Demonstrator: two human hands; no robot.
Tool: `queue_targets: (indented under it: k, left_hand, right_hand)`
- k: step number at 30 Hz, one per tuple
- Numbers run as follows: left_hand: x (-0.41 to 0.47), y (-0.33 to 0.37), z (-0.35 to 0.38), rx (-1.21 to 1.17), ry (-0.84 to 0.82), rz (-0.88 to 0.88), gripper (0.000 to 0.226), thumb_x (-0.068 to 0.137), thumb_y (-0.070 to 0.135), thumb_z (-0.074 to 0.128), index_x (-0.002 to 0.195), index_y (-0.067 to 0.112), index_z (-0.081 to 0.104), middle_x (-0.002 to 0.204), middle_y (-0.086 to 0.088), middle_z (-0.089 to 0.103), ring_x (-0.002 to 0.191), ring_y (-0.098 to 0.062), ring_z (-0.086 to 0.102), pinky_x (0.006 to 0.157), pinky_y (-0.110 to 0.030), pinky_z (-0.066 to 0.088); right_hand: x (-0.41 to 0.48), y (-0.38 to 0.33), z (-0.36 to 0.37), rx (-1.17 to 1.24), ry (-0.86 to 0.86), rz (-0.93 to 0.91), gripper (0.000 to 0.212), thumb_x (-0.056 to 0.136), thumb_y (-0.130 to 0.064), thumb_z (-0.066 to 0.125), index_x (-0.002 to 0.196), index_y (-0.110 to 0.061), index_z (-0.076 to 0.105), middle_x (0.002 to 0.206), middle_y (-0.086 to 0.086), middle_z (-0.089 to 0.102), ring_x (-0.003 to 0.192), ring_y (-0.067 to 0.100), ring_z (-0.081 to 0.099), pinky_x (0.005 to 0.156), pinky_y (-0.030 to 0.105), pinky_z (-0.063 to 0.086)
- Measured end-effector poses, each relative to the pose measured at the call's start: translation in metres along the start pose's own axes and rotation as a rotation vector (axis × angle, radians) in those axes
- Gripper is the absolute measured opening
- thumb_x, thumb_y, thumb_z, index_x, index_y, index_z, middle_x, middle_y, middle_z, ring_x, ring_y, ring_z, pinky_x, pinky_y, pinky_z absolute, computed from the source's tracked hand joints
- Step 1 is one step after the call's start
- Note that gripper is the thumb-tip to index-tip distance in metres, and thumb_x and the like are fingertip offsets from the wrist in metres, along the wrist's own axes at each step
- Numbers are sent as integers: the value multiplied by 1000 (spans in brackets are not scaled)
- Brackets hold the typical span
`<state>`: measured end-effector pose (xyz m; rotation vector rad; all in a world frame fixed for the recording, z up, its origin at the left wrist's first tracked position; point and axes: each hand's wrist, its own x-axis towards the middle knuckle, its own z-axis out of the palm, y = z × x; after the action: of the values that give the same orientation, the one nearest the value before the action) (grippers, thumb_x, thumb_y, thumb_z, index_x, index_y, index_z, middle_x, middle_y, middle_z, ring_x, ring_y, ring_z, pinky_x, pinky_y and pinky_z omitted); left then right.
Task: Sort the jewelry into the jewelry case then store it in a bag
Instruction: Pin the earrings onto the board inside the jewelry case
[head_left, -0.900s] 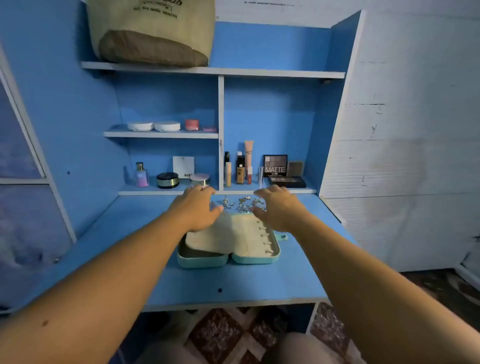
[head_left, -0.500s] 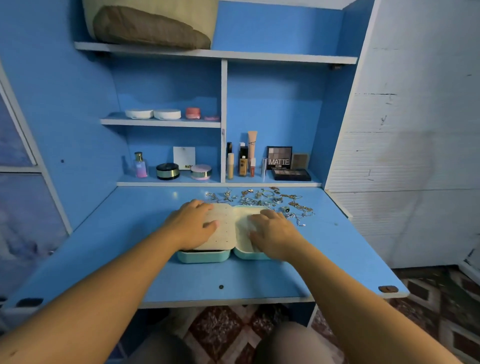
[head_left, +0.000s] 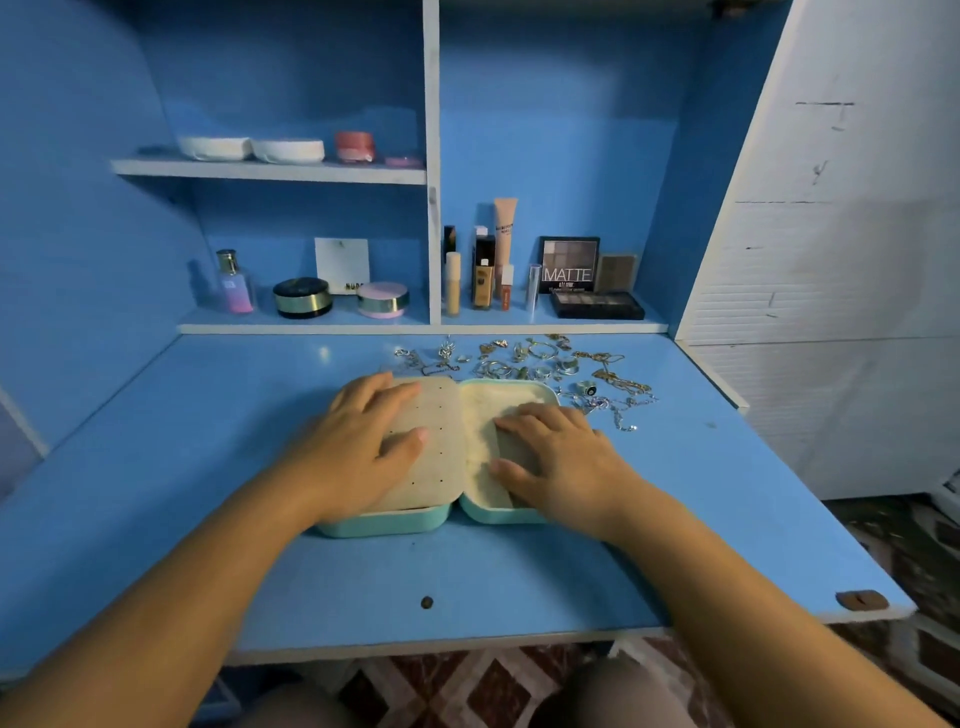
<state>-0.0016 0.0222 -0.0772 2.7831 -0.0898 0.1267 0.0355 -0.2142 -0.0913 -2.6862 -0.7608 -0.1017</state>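
The jewelry case is lying open mid-desk, a hand resting on each half. Loose jewelry is lying behind it, toward the desk's back-right corner; the pieces possibly overlap.

jewelry case interior mostly covered, jewelry pieces indistinct

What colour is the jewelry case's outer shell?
Mint green; the jewelry case shows it along the front edge, head view.

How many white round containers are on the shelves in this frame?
2 white containers. Both sit side by side on the upper left shelf: the left one, the right one beside a red jar. Shelves above the frame are unseen, so others may be hidden.
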Motion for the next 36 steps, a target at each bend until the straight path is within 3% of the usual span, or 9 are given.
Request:
queue_targets:
  k: [3, 7, 10, 15, 21, 26, 29, 33, 36]
  left_hand:
    - [-1, 0, 0, -29, 12, 1, 69, 88, 68, 26, 150, 39, 24, 160, 13, 10, 148, -9, 10, 119, -41, 22]
    - [0, 0, -1, -215, 95, -83, 66, 86, 53, 57, 146, 40, 33, 159, 9, 18, 147, -10, 14, 119, -35, 18]
    - [7, -2, -6, -245, 100, -76, 72, 85, 46, 65, 147, 38, 31, 153, 10, 32, 143, -11, 21, 117, -33, 22]
    - [37, -11, -27, -112, -29, -118, 67, 83, 55, 61, 143, 38, 36, 139, 6, 44, 123, -15, 42, 107, -41, 39]
    - [54, -13, -28, -122, -69, -27, 52, 85, 54, 59, 133, 36, 52, 132, 15, 51, 121, -4, 48, 105, -28, 37]
    - [45, -27, -19, -114, 11, -4, 75, 71, 84, 42, 130, 39, 53, 120, 25, 51, 87, 5, 56, 93, -27, 45]
    - [43, -26, -17, -116, 30, -4, 74, 70, 84, 40, 128, 38, 53, 120, 25, 50, 69, 4, 60, 83, -29, 48]
    - [41, -21, -16, -144, 45, -2, 75, 65, 77, 40, 126, 37, 53, 115, 24, 51, 62, 5, 58, 74, -28, 47]
    - [43, -23, -16, -159, 41, -9, 75, 64, 79, 40, 125, 38, 53, 118, 24, 51, 66, 5, 60, 77, -28, 48]
  right_hand:
    - [2, 1, -2, -12, -25, -16, 58, 90, -62, 40, 141, -36, 34, 146, -14, 30, 135, 14, 22, 109, 39, 25]
    - [3, 0, -5, -18, -42, -18, 58, 89, -63, 41, 140, -36, 34, 144, -13, 30, 132, 15, 25, 107, 38, 25]
    - [13, 1, -21, -117, -108, -60, 55, 86, -61, 49, 134, -35, 42, 136, -8, 41, 124, 18, 38, 104, 42, 32]
    - [61, 24, -57, -17, 11, -42, 33, 88, -46, 57, 117, -29, 60, 115, -7, 59, 96, 15, 59, 86, 33, 48]
    - [109, 65, -43, -12, 49, 57, 28, 92, -36, 59, 115, -21, 66, 114, 0, 65, 91, 13, 53, 75, 25, 39]
    - [114, 74, -26, -49, 76, 31, 31, 89, -43, 60, 111, -23, 70, 104, 4, 60, 102, 23, 49, 85, 36, 45]
    - [114, 73, -23, -45, 105, 13, 30, 87, -44, 61, 106, -24, 72, 97, 1, 57, 100, 23, 47, 86, 40, 45]
    - [116, 69, -19, -67, 123, 35, 27, 87, -47, 61, 100, -26, 73, 95, -1, 56, 99, 19, 43, 84, 39, 44]
    - [118, 67, -18, -93, 115, 52, 25, 87, -47, 61, 97, -28, 73, 100, 0, 58, 104, 22, 44, 88, 40, 43]
